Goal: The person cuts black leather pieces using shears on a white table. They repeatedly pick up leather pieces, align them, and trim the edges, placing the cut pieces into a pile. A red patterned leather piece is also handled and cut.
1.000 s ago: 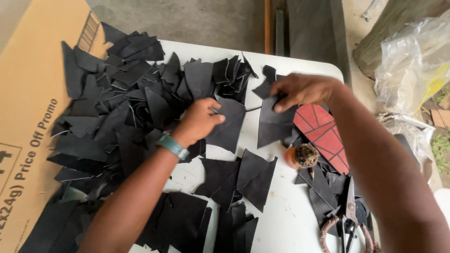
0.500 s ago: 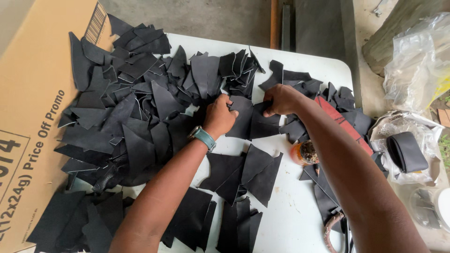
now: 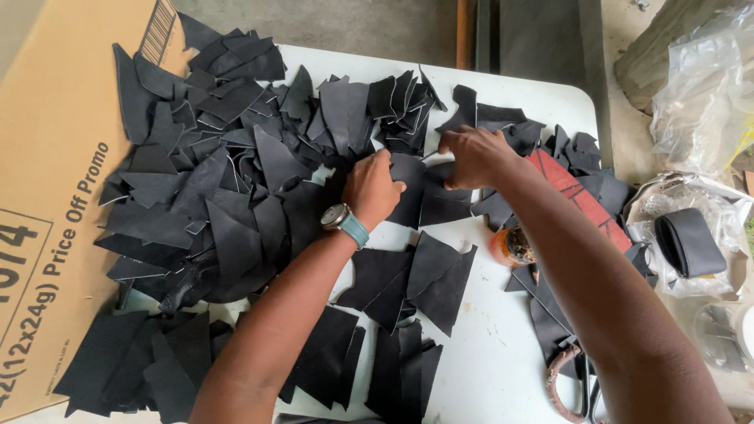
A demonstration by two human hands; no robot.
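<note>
- White table carries heaps of black leather offcuts across its left side.
- Flattened cardboard box overlaps the left edge.
- Red patterned sheet and small orange jar near the right edge.

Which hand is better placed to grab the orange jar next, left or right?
Right, probably. The right hand works at the black pieces on the jar's side, and its forearm passes just above the orange jar. The left hand sits farther off and would have to cross.
</note>
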